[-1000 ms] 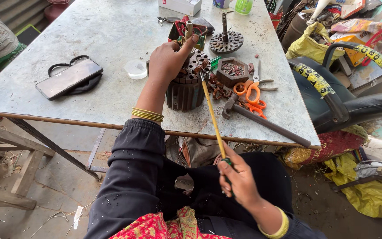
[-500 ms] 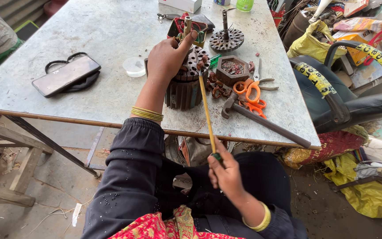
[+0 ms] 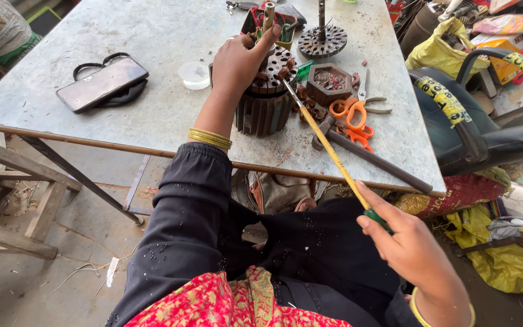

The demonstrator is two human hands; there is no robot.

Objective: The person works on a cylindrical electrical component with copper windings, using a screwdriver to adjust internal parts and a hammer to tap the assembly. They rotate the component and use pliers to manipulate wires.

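Note:
A dark slotted motor core [image 3: 266, 106] stands upright on the grey table [image 3: 122, 48], near its front edge. My left hand [image 3: 237, 63] rests on top of the core and grips its shaft. My right hand [image 3: 416, 254], low at the right and in front of the table edge, is shut on the green end of a long thin yellow stick [image 3: 325, 145]. The stick slants up and left, and its tip sits in a slot at the core's top rim.
A phone on a black pouch [image 3: 101, 83] lies at the left. A white lid [image 3: 195, 74], a hexagonal dish of bits [image 3: 329, 82], orange scissors [image 3: 352, 115], a hammer [image 3: 373, 158] and a second slotted disc on a shaft [image 3: 322, 39] surround the core. A chair arm [image 3: 455, 109] is at right.
The camera has moved closer to the table. My right hand has shifted right and pulled back along the stick's line. My left hand stays on the core.

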